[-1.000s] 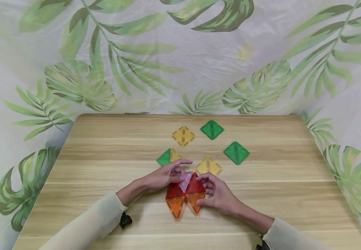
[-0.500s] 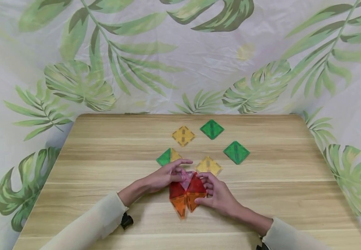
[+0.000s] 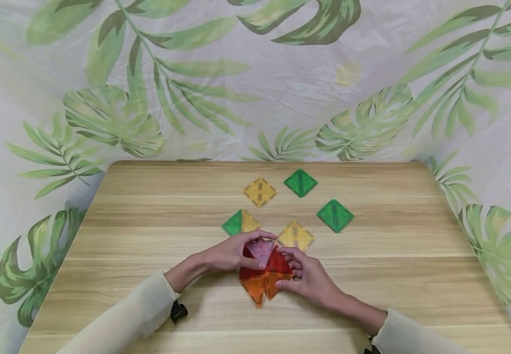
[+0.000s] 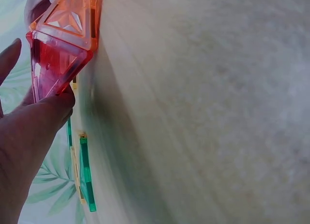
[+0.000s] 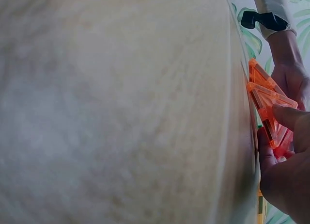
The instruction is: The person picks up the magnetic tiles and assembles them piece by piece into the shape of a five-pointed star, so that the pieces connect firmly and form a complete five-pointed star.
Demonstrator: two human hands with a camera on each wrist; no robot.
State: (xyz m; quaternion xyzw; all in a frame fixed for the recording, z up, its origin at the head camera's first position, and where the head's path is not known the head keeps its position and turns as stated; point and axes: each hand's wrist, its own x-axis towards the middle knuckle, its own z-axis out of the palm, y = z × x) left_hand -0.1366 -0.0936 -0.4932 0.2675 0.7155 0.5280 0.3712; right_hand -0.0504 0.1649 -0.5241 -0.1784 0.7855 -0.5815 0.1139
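Observation:
A cluster of translucent magnetic tiles [image 3: 277,263] is raised between my hands near the middle of the table. A pink triangle [image 3: 261,252] forms its top, with red triangles beside it and two orange triangles [image 3: 253,288] pointing down toward me. My left hand [image 3: 228,254] grips the pink and red side, the thumb low on the tile and the index finger along the far edge. On the other side, my right hand [image 3: 310,275] pinches the red and orange tiles, thumb in front. In the right wrist view, its thumb presses on an orange tile [image 5: 271,100]. The fingers behind are partly hidden.
Beyond the hands lie flat tile diamonds: a yellow one [image 3: 259,192], a green one [image 3: 300,183], another green one [image 3: 335,216] and a yellow one [image 3: 296,236]. A half-green, half-yellow diamond [image 3: 233,223] is partly covered by my left hand. A leaf-patterned cloth hangs behind the wooden table [image 3: 158,196].
The left orange tile has swung right, narrowing the gap to the other orange one. My left fingers have shifted round the pink tile, uncovering more of it. My right hand has hardly moved.

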